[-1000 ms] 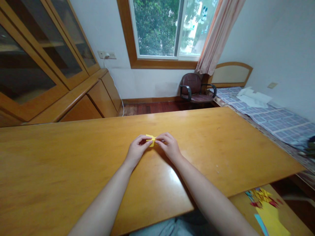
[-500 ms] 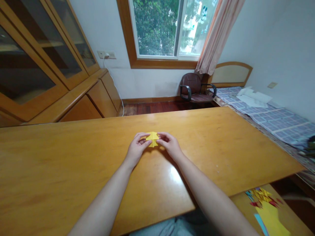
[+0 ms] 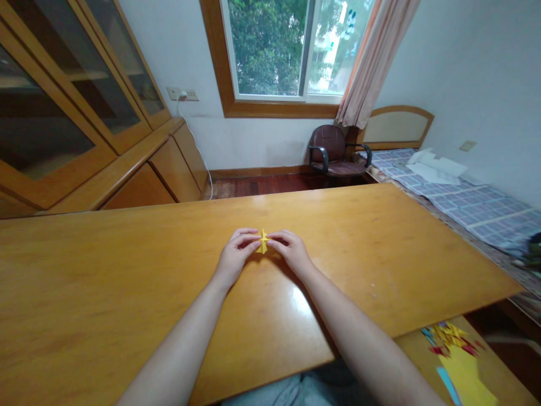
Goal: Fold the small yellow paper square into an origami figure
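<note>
A small piece of folded yellow paper (image 3: 263, 246) is held between my two hands, just above the table (image 3: 147, 282). My left hand (image 3: 235, 254) pinches its left side between thumb and fingers. On the right side, my right hand (image 3: 291, 247) grips it the same way. The paper stands in narrow, pointed folds, with one tip upward and a wider flared part below. My fingertips cover its sides.
At the lower right, a lower surface holds yellow paper sheets (image 3: 465, 375), a light blue strip (image 3: 448, 385) and several small colourful folded pieces (image 3: 450, 336). Beyond the table stand an office chair (image 3: 332, 149), a bed (image 3: 473, 197) and a wooden cabinet (image 3: 139, 169).
The yellow paper was spread wider between my hands; now it is squeezed into a narrow, pointed shape. My right fingers have moved slightly left, and both forearms stay in place.
</note>
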